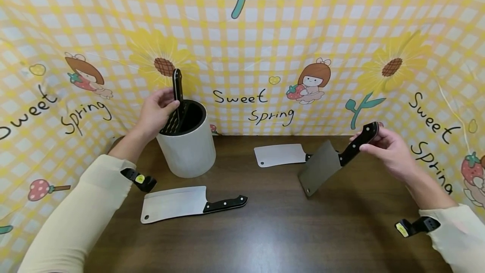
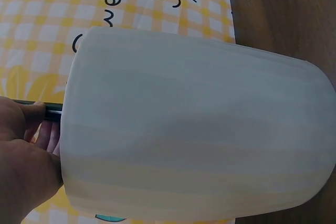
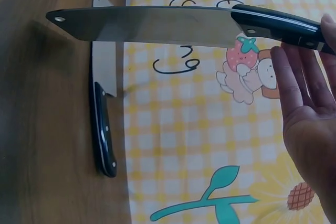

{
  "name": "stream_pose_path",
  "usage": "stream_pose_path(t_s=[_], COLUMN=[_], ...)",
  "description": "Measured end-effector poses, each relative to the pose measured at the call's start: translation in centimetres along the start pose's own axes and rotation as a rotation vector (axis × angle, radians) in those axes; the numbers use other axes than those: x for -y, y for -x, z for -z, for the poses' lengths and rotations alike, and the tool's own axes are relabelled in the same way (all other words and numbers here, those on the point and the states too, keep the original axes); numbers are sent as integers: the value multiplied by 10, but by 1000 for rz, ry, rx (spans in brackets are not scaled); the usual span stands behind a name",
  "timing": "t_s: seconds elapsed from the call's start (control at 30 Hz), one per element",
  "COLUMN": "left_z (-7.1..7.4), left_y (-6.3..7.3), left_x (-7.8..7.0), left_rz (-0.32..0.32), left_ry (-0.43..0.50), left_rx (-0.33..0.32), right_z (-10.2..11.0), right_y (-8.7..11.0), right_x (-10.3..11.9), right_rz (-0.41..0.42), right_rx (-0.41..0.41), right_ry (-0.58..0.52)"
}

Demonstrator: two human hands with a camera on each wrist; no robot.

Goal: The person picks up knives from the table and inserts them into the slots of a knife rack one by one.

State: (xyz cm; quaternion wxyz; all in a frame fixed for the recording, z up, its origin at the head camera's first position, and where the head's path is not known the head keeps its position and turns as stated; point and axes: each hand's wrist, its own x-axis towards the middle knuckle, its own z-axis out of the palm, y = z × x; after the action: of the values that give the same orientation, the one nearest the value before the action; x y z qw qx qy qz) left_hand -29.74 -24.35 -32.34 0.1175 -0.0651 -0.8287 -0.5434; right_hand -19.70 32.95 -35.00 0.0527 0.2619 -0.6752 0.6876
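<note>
Right grip (image 1: 392, 153) pinches a cleaver (image 1: 323, 168) by its handle, right of the pot (image 1: 188, 156).
A slack pinch could drop it (blade-heavy, probably); a sideways tug by the left grip (image 1: 154, 112), pinching a knife (image 1: 177, 84) in the pot, might topple both.

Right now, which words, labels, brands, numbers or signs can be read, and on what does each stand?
"Sweet Spring": cloth, left in head view.
"Sweet Spring": cloth, middle.
"Sweet Spring": cloth, right.
Left yellow tag, right yellow tag: too small to read.
Near cleaver, far cleaver, held cleaver, holder: no readable text.
</note>
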Motion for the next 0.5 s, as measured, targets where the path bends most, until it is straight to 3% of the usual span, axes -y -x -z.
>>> stream_pose_path(t_s=[0.17,0.5], left_z=[-1,3], left_y=[-1,1], left_x=[-1,-3], left_rz=[4,5], left_ry=[-9,-18], left_rx=[-9,3], right_z=[-6,-10], right_y=[-6,-13], right_x=[8,17], right_rz=[26,51], right_rx=[-5,18], right_ry=[-69,-93])
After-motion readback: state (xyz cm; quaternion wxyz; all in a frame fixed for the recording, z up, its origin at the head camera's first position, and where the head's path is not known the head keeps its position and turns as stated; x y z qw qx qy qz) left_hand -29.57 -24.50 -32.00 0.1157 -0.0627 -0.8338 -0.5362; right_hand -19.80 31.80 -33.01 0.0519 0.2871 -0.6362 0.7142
